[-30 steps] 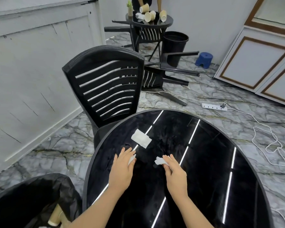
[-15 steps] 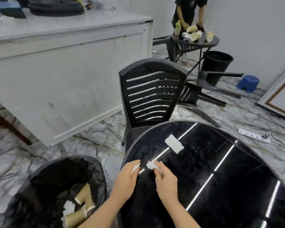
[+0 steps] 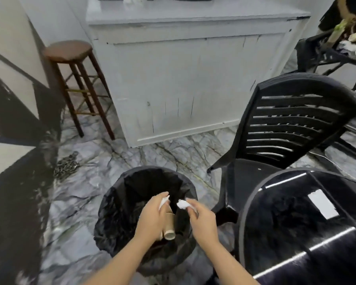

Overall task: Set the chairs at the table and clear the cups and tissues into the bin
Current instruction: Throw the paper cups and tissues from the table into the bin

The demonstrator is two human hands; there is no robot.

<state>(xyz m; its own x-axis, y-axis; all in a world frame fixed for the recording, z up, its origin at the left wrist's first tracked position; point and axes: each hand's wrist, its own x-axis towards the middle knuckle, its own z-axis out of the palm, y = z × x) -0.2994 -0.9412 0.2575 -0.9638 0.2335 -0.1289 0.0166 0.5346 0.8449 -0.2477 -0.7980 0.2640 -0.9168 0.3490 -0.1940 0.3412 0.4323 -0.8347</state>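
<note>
Over the black-lined bin (image 3: 119, 204), the left hand (image 3: 152, 220) pinches a crumpled white tissue (image 3: 164, 202) and the right hand (image 3: 201, 220) another (image 3: 183, 204). Paper cups (image 3: 169, 227) lie inside. A flat tissue (image 3: 323, 203) rests on the glossy worktop (image 3: 296, 233). No writing is legible.

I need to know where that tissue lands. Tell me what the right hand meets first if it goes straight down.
Likely the paper cups in the bin, or its black liner beside them; depth is unclear.
</note>
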